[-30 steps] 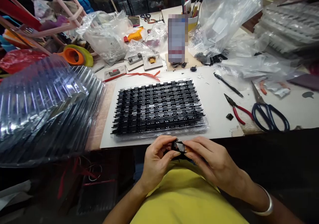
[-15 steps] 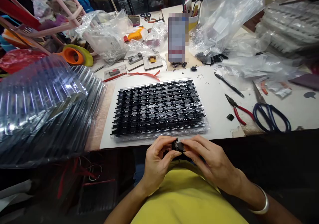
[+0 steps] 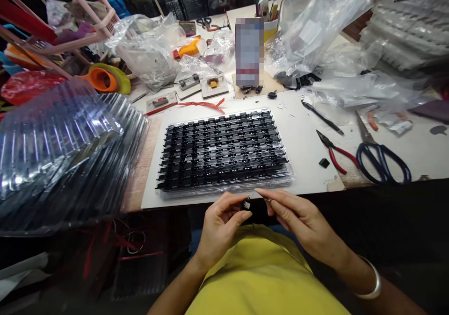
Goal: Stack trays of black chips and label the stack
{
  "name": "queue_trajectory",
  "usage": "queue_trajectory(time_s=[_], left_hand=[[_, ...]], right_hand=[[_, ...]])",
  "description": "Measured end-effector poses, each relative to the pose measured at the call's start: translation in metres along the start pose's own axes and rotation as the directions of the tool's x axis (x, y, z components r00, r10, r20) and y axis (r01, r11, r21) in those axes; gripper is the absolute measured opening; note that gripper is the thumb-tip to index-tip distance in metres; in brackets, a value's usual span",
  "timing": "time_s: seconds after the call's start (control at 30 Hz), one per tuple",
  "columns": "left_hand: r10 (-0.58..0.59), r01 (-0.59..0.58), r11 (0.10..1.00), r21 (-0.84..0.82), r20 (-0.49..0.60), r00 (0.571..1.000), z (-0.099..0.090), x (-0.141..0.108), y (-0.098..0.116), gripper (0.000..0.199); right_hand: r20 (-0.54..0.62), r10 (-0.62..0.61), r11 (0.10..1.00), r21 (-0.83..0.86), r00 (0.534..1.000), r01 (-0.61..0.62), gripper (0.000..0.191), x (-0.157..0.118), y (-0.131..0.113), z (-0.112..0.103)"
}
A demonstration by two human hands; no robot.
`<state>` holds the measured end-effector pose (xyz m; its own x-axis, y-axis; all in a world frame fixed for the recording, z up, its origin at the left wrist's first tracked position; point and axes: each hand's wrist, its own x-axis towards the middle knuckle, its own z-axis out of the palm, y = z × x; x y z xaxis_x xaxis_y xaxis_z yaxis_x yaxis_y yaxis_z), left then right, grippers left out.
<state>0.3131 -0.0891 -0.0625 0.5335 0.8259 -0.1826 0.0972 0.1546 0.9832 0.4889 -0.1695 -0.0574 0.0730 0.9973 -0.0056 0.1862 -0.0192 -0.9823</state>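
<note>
The right fingers (image 3: 286, 202) have left the small black part (image 3: 247, 204) and pinch a thin metallic piece (image 3: 252, 194) near it; only the left fingers (image 3: 241, 218) now steady the part. Beyond them, black pieces (image 3: 224, 151) line the desk (image 3: 310, 183).

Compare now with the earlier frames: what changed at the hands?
Right hand came off the black pinned component, slightly up in view. It pinches a thin pointed item, unclear if newly grasped. Left hand still holds the component. Clear tray, pliers, scissors: unmoved.
</note>
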Motion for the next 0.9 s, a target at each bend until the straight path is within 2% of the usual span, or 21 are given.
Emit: queue_trajectory(time_s=[0.1, 0.17, 0.33, 0.6, 0.9], left_hand=[[-0.060, 0.068, 0.991, -0.117, 0.078, 0.995, -0.0018, 0.0002, -0.0035, 0.021], [-0.070, 0.089, 0.980, -0.177, 0.113, 0.991, -0.0028, 0.0003, -0.0065, 0.021], [-0.078, 0.108, 0.967, -0.230, 0.138, 0.987, -0.0035, 0.0003, -0.0104, 0.022], [-0.066, 0.090, 0.974, -0.209, 0.122, 0.990, -0.0020, 0.0019, -0.0072, 0.022], [-0.091, 0.106, 0.979, -0.172, 0.088, 0.992, -0.0005, 0.0036, -0.0071, 0.021]], right_hand=[[0.068, 0.191, 0.958, 0.206, 0.979, -0.201, 0.035, 0.0006, -0.0007, -0.0029], [0.079, 0.217, 0.946, 0.231, 0.973, -0.229, 0.036, 0.0010, 0.0005, -0.0034], [0.050, 0.147, 0.980, 0.126, 0.988, -0.153, 0.034, 0.0008, 0.0033, -0.0029], [0.022, -0.057, 0.992, -0.112, 0.998, 0.059, 0.034, 0.0037, -0.0028, -0.0029], [0.047, -0.153, 0.968, -0.196, 0.987, 0.159, 0.038, 0.0007, 0.0027, -0.0002]])
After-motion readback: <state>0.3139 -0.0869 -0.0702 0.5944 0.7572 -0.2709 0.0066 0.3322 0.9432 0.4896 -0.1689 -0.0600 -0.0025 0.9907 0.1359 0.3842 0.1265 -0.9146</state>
